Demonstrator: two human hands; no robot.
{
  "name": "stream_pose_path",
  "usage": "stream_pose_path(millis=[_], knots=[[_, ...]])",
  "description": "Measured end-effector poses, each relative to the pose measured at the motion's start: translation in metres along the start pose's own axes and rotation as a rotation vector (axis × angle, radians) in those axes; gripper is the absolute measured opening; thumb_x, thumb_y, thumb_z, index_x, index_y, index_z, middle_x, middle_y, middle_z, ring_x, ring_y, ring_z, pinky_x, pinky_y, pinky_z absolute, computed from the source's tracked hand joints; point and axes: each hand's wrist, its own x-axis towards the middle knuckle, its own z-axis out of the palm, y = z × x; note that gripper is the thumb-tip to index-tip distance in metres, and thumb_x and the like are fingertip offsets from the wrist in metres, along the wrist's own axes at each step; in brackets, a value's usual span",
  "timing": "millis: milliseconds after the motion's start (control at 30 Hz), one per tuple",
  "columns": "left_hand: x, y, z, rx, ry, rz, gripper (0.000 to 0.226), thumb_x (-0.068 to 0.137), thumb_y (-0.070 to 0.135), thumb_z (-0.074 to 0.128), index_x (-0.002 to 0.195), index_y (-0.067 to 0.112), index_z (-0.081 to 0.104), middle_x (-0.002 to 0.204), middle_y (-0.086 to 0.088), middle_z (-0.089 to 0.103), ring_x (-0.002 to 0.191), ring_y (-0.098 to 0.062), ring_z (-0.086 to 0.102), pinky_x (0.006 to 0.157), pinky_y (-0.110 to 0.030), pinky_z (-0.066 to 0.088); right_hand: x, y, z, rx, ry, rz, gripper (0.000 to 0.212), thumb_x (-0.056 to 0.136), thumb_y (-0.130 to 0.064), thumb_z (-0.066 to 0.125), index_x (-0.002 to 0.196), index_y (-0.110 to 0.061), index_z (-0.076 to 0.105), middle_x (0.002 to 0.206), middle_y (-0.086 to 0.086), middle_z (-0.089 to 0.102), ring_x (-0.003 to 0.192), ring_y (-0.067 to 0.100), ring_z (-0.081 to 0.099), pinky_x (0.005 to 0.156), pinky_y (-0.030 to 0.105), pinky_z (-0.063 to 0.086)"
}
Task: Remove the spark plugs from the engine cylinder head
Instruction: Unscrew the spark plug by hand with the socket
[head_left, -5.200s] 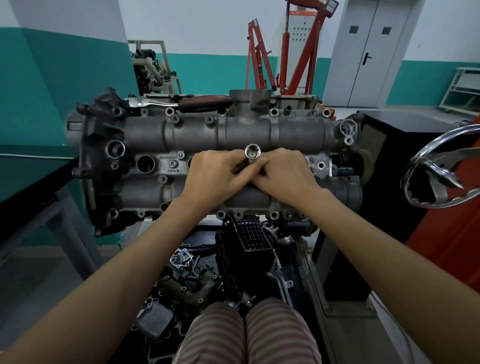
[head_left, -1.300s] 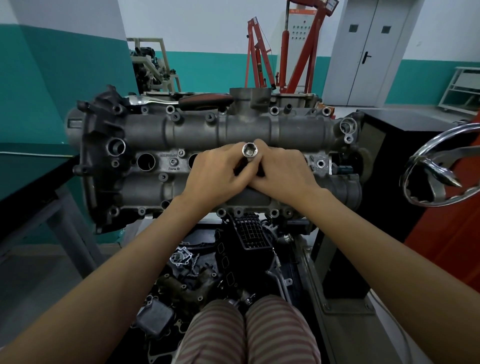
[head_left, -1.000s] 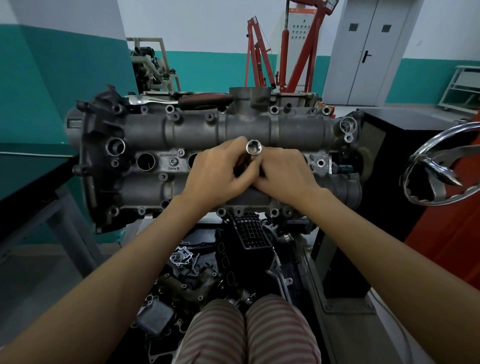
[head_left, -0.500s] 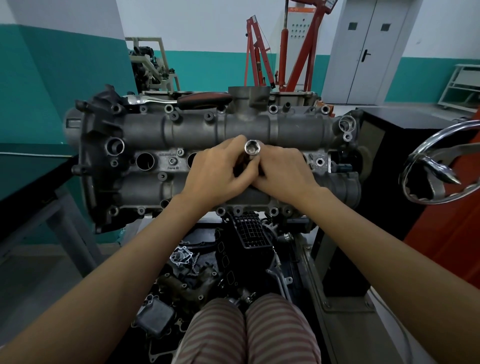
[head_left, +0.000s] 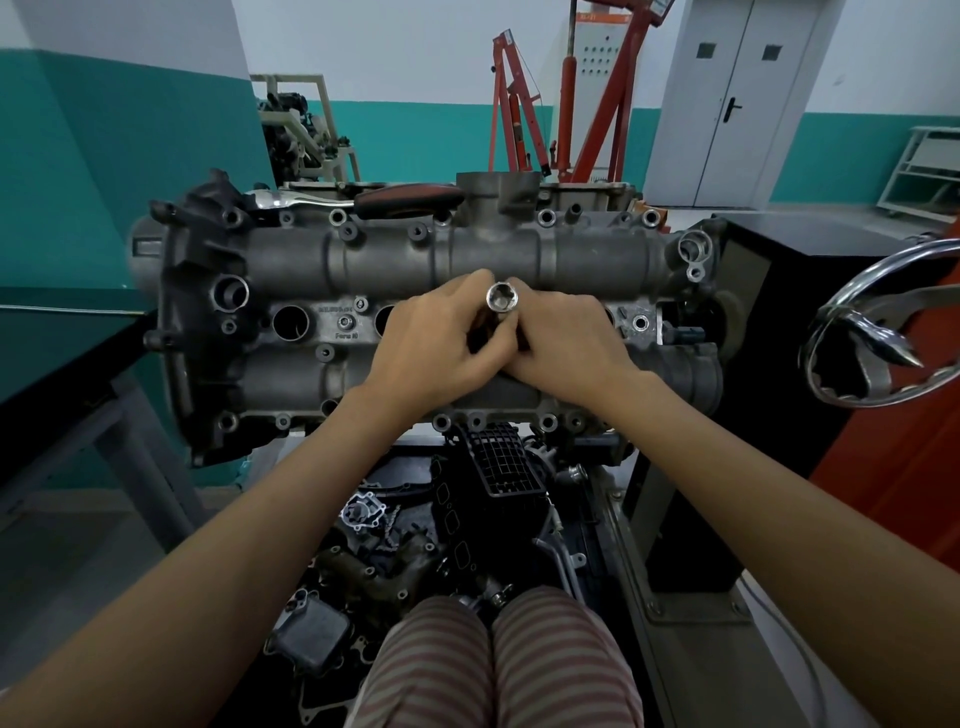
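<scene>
Over the cylinder head (head_left: 291, 364), our left hand (head_left: 436, 343) and right hand (head_left: 566, 343) both curled around a chrome socket (head_left: 502, 298) in a central plug well. Smooth steel seemed slippery; gripping its shaft low looked steadiest.

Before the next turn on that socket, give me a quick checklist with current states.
1. Both hands on socket: ok; left hand and right hand hold it.
2. Socket's open drive end visible: ok.
3. Socket seated on a spark plug: cannot tell, hidden by fingers.
4. Ratchet within sight: ok, lies on the far edge of the cylinder head.
5. Plug wells at left empty: cannot tell, too dark inside.
</scene>
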Motion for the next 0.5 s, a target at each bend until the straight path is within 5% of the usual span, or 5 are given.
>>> stream_pose_path(millis=[167, 267, 500], knots=[[0.0006, -0.0042, 0.0012, 0.048, 0.035, -0.017, 0.036, 0.086, 0.037, 0.053, 0.059, 0.013, 0.053, 0.051, 0.013, 0.040, 0.048, -0.005, 0.037, 0.046, -0.020, 0.020, 0.0009, -0.0011, -0.0004, -0.069, -0.020, 0.036, 0.052, 0.081, -0.055, 0.035, 0.094, -0.015, 0.064, 0.079, 0.005, 0.068, 0.078, 0.024, 0.063, 0.057, 0.029, 0.036], [0.0003, -0.0066, 0.0023, 0.043, 0.033, -0.011, 0.044, 0.085, 0.042, 0.053, 0.058, 0.008, 0.057, 0.048, 0.004, 0.046, 0.045, -0.012, 0.043, 0.047, -0.022, 0.025, 0.0010, 0.0010, -0.0011, -0.053, -0.031, 0.053, 0.043, 0.087, -0.048, 0.040, 0.087, -0.015, 0.068, 0.082, 0.006, 0.069, 0.081, 0.026, 0.062, 0.059, 0.029, 0.033], [0.0002, -0.0004, 0.0002, -0.001, -0.014, -0.019, 0.021, 0.085, 0.034, 0.046, 0.072, 0.024, 0.034, 0.055, 0.018, 0.032, 0.055, -0.007, 0.035, 0.045, -0.019, 0.024, 0.0015, -0.0005, -0.0016, 0.002, -0.018, 0.029, 0.035, 0.082, -0.040, 0.042, 0.097, -0.012, 0.056, 0.079, 0.004, 0.066, 0.074, 0.027, 0.061, 0.055, 0.029, 0.032]])
